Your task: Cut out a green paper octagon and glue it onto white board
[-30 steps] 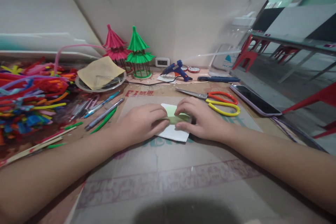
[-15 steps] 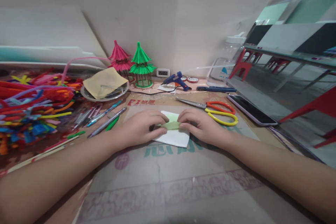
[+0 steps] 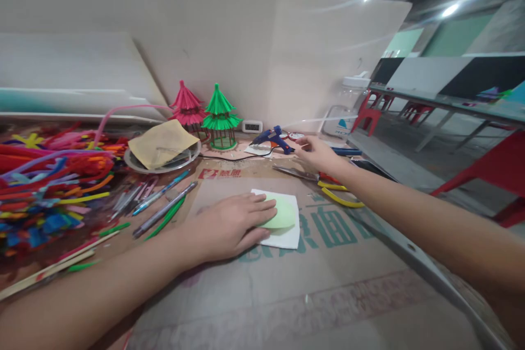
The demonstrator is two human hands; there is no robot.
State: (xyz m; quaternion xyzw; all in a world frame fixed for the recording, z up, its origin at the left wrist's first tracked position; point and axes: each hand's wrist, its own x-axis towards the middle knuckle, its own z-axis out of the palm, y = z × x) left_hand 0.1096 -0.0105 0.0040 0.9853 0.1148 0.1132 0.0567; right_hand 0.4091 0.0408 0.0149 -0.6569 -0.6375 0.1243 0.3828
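My left hand (image 3: 241, 222) lies flat, fingers stretched out over the left part of a light green paper piece (image 3: 284, 214). Under that paper is a white square sheet (image 3: 283, 238), resting on the printed cardboard (image 3: 229, 295). My right hand (image 3: 315, 154) reaches to the back of the work surface, its fingers loosely bent and apart. Its fingertips are close to the handle of a blue glue gun (image 3: 274, 136); I cannot tell whether they touch it. Below my right wrist lie scissors (image 3: 342, 201) with orange and yellow handles, partly covered by the forearm.
Colourful pipe cleaners (image 3: 53, 186) heap up at left, beside several pens (image 3: 164, 197). A plate (image 3: 164, 167) holds yellowish paper. Red (image 3: 186, 104) and green (image 3: 221, 115) pagoda models, a small clock (image 3: 251, 127) and a bottle (image 3: 348, 104) stand behind. A phone (image 3: 375, 168) lies right.
My right hand has let go of the green paper and moved up and right to the glue gun. My left hand has flattened onto the paper, which now lies more spread out.
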